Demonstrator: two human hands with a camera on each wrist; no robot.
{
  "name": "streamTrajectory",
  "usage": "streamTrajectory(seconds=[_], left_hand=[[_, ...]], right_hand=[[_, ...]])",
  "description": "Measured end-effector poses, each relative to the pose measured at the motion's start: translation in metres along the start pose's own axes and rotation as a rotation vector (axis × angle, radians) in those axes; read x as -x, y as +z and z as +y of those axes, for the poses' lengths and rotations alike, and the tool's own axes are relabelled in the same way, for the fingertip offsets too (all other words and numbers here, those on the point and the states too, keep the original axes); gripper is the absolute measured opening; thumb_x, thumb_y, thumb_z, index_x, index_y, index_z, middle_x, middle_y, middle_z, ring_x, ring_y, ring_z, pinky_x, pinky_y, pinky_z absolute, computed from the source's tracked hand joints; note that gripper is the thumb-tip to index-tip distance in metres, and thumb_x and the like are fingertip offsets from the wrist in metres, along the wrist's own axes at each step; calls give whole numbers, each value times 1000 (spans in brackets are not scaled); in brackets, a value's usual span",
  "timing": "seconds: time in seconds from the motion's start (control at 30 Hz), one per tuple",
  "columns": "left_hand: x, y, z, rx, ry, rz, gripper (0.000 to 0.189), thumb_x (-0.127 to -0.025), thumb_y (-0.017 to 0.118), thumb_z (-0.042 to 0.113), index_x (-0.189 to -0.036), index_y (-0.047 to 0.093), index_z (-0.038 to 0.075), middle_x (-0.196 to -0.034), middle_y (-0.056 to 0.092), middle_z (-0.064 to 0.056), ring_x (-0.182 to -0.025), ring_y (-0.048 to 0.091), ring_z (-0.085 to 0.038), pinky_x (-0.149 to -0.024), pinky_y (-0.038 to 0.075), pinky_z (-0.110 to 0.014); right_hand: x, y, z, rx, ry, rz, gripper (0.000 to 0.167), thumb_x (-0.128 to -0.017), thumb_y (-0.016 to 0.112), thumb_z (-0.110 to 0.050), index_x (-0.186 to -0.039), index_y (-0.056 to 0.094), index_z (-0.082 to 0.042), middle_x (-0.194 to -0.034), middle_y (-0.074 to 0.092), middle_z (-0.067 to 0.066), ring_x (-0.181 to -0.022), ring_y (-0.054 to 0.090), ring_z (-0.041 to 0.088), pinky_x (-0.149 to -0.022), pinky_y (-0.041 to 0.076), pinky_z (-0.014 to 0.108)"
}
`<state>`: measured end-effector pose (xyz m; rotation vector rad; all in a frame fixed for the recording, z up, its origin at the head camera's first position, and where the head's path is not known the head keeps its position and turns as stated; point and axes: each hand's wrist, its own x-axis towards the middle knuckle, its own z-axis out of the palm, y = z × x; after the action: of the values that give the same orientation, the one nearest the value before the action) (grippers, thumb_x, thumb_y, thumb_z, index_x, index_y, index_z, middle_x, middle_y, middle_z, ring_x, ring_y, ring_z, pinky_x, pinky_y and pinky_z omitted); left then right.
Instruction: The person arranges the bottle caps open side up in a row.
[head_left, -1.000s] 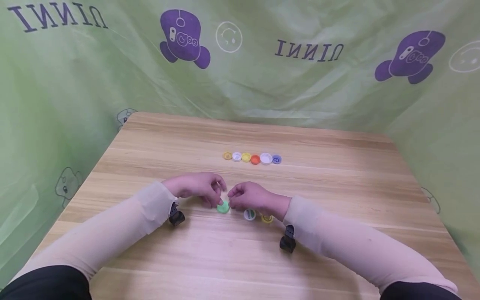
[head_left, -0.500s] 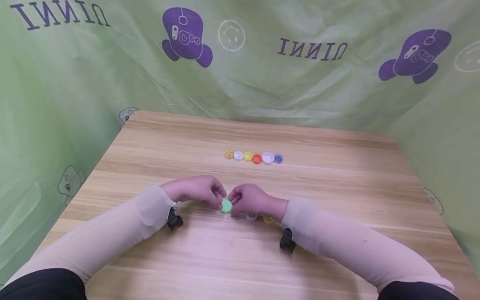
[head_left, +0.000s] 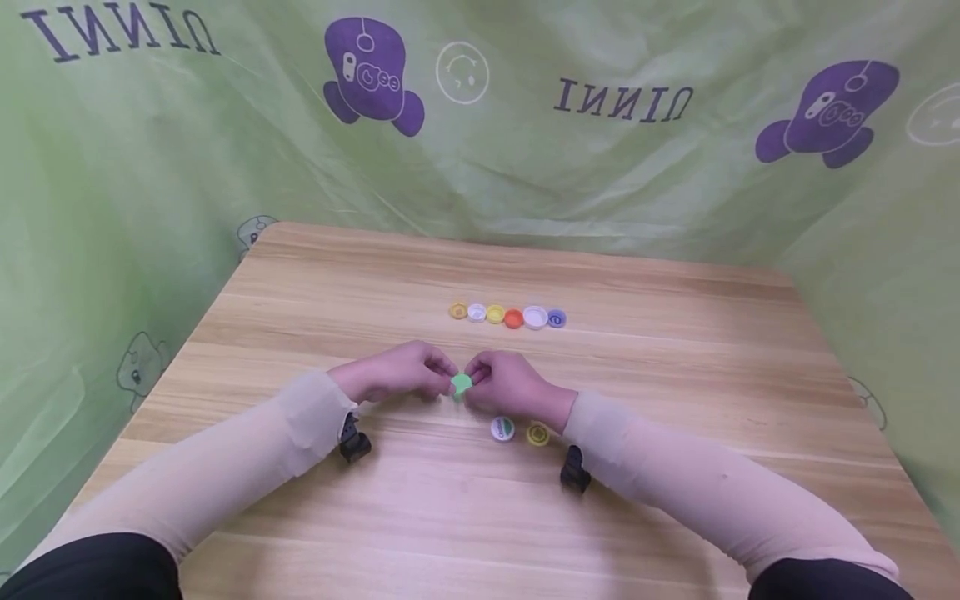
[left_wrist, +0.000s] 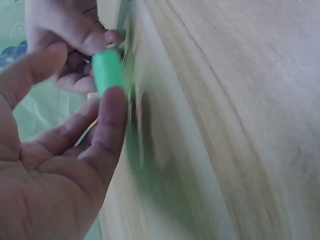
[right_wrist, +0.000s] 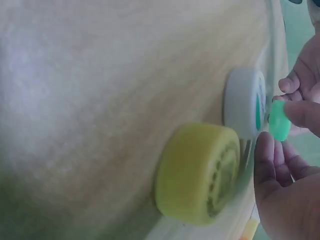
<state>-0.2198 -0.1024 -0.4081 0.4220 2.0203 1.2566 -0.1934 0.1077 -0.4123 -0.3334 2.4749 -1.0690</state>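
Observation:
A small green bottle cap (head_left: 461, 382) is held up in front of me between both hands, tilted. My left hand (head_left: 405, 369) holds its left side; in the left wrist view, one fingertip (left_wrist: 113, 102) meets the cap's lower end. From the other side my right hand (head_left: 517, 383) pinches the cap. The right wrist view shows the right thumb (right_wrist: 303, 115) on the cap and the other fingers close below it. On the table near the right hand lie a white cap (head_left: 502, 429) with a green mark and a yellow cap (head_left: 537, 434).
Farther back on the wooden table (head_left: 337, 283), several caps stand in a row, with an amber one (head_left: 458, 310) at the left, a red-orange one (head_left: 513, 318) and a blue one (head_left: 557, 318) at the right. A green printed curtain (head_left: 510, 183) surrounds the table's far and side edges.
The green cap, low by the left hand at first, has been lifted, moved away from me and tilted. Both hands have moved with it, uncovering the white and yellow caps.

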Motion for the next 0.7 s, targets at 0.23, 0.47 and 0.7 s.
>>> streamTrajectory(seconds=[0.23, 0.47, 0.7], left_hand=[[-10, 0, 8, 25, 58, 114, 27, -97, 63, 2, -119, 65, -12, -101, 71, -19, -85, 66, -24, -81, 58, -35], [-20, 0, 16, 2, 53, 176, 28, -103, 60, 9, -124, 65, -8, -106, 71, -19, -92, 66, -25, -85, 57, -36], [-32, 2, 24, 186, 17, 214, 24, -106, 54, 6, -119, 64, -12, -111, 68, -21, -103, 67, -31, -93, 58, -36]], right_hand=[[-4, -14, 1, -193, 2, 62, 23, -96, 72, -14, -113, 69, 1, -98, 72, 10, -84, 68, 21, -74, 59, 30], [-9, -23, 7, -311, 50, 114, 22, -102, 64, -15, -114, 68, 4, -100, 71, 13, -92, 66, 25, -83, 57, 34], [-11, -31, 7, -319, 51, 178, 23, -104, 59, -12, -120, 64, 4, -105, 70, 18, -98, 67, 29, -87, 57, 38]])
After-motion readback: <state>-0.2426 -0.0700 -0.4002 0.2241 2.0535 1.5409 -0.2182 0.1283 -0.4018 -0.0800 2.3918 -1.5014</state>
